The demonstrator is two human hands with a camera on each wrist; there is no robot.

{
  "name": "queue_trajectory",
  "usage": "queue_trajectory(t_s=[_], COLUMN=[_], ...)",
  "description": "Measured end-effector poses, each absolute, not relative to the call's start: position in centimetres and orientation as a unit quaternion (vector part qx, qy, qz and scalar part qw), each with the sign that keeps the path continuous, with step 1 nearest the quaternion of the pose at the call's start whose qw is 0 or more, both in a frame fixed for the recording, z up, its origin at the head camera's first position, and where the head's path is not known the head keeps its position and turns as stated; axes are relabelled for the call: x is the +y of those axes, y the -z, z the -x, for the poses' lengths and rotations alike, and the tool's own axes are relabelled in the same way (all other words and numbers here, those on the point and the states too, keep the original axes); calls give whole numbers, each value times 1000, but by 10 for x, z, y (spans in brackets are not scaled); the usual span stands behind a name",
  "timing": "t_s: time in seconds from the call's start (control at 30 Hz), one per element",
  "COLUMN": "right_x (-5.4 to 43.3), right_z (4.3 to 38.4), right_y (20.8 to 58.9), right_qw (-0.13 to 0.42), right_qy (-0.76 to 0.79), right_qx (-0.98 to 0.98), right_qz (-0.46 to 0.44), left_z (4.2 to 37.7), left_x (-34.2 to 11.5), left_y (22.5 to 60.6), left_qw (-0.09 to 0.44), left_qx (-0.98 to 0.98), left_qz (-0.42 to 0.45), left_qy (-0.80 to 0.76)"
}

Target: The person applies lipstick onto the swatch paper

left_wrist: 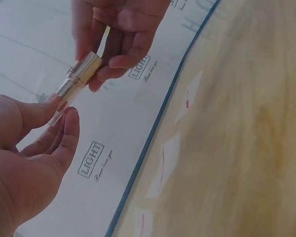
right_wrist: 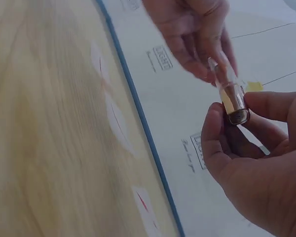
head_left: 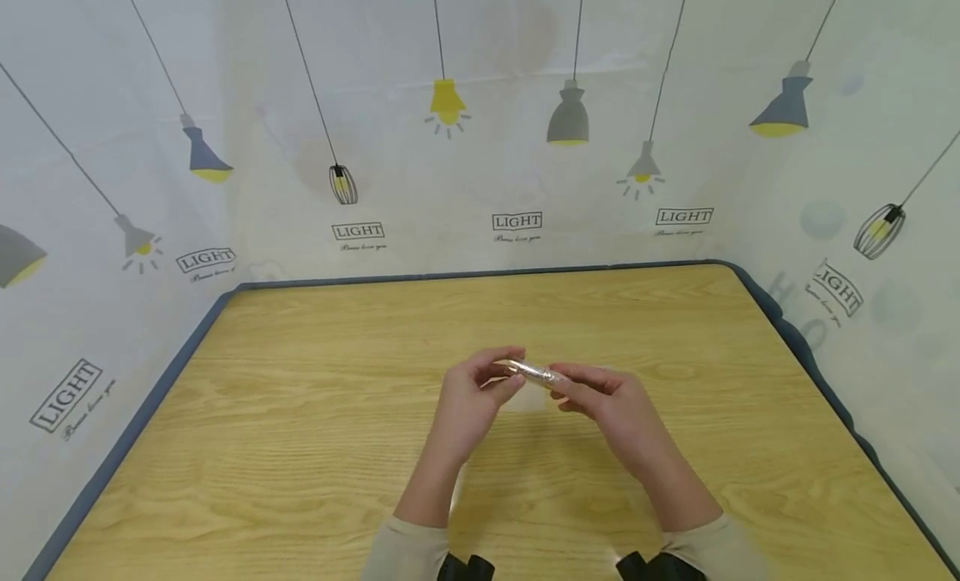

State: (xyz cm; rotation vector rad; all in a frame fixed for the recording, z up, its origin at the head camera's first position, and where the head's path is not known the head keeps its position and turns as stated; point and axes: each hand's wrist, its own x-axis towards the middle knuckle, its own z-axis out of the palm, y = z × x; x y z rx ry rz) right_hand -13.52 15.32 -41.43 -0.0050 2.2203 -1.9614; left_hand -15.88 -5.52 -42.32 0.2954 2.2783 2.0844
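A shiny gold lipstick tube (head_left: 534,373) with a clear, slanted end is held between both hands above the table. My left hand (head_left: 468,402) pinches the clear end with thumb and fingers. The other end, a gold base, sits in the fingertips of my right hand (head_left: 622,410). In the left wrist view, the lipstick tube (left_wrist: 78,80) slants from the left hand (left_wrist: 29,163) up to the right hand. Seen from the right wrist, the dark bottom of the tube (right_wrist: 238,116) faces the camera, and the fingers cover part of its sides.
White paper strips with red marks lie on the wooden table (head_left: 300,414), such as one strip (left_wrist: 164,165) in the left wrist view and another (right_wrist: 119,123) in the right. A blue-grey edge and white walls (head_left: 285,222) printed with lamps surround the table.
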Motion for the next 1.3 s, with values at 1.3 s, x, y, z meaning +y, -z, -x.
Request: queue_trajectory(t_s=[1.3], right_x=[283], right_z=[198], right_y=[452], right_qw=[16], right_qy=[314], right_qx=[937], right_qz=[152], left_z=[226], left_x=[80], left_y=[444], left_qw=[92], left_qx=[771], left_qz=[-165], left_qy=[-608])
